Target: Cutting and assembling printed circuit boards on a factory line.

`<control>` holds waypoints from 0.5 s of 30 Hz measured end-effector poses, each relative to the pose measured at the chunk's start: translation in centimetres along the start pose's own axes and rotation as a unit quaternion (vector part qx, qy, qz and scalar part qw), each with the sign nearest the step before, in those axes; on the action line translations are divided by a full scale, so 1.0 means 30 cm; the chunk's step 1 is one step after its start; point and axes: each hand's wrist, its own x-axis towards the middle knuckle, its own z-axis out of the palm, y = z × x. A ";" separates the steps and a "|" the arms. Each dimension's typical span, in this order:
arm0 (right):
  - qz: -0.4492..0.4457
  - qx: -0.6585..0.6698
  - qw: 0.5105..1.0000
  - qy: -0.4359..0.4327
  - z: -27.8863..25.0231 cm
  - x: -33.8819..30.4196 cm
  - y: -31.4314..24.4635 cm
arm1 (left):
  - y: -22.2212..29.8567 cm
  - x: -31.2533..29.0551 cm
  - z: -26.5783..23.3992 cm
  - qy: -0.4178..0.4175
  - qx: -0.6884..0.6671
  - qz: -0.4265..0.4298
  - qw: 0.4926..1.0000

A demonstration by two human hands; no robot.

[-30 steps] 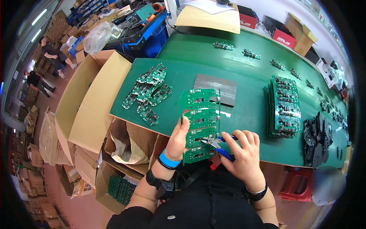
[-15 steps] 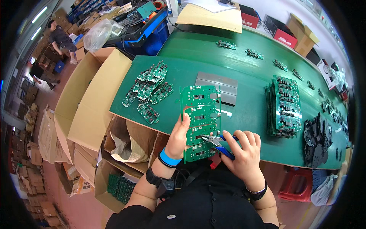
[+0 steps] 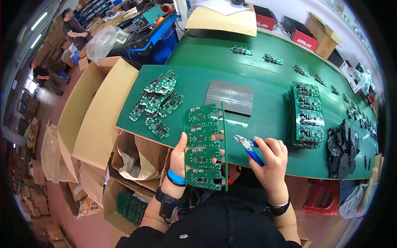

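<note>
My left hand point(image 3: 179, 156) grips a green circuit board panel point(image 3: 202, 142) by its left edge, thumb on the front and fingertips showing behind through the gaps. Four-sided and upright, the panel carries several small boards in a column between two side rails. In my right hand point(image 3: 271, 163) are wire cutters point(image 3: 250, 149) with blue handles; their jaws point up and left, apart from the panel. Beyond the panel a grey metal block point(image 3: 229, 98) lies on the green table point(image 3: 264, 120). Separated small circuit boards point(image 3: 159, 97) are heaped at the left of the table.
Stacked board panels point(image 3: 308, 115) stand at the right, beside black plastic parts point(image 3: 343, 149). Single boards point(image 3: 273, 59) lie in a row farther back. Open cardboard boxes point(image 3: 103, 107) flank the table's left edge. A red stool point(image 3: 322, 200) is below right; two people stand far left.
The cutters have come away from the panel toward the right. My left hand has lowered the panel slightly to the left and turned it.
</note>
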 end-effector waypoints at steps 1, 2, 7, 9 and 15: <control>0.001 0.000 1.000 -0.016 0.008 0.000 0.001 | 0.001 -0.005 -0.025 -0.021 -0.008 -0.007 1.000; 0.003 -0.001 0.999 -0.032 0.015 -0.001 0.001 | -0.004 -0.006 -0.038 -0.023 -0.009 -0.011 1.000; 0.001 -0.023 0.999 -0.035 0.035 -0.004 -0.003 | -0.026 0.004 -0.040 -0.035 0.009 -0.005 0.999; 0.003 -0.025 0.999 -0.042 0.038 -0.004 -0.005 | -0.029 0.009 -0.043 -0.034 0.010 -0.007 0.999; 0.026 -0.009 0.999 -0.020 -0.001 0.003 0.001 | -0.003 0.026 0.022 -0.020 0.038 0.015 0.999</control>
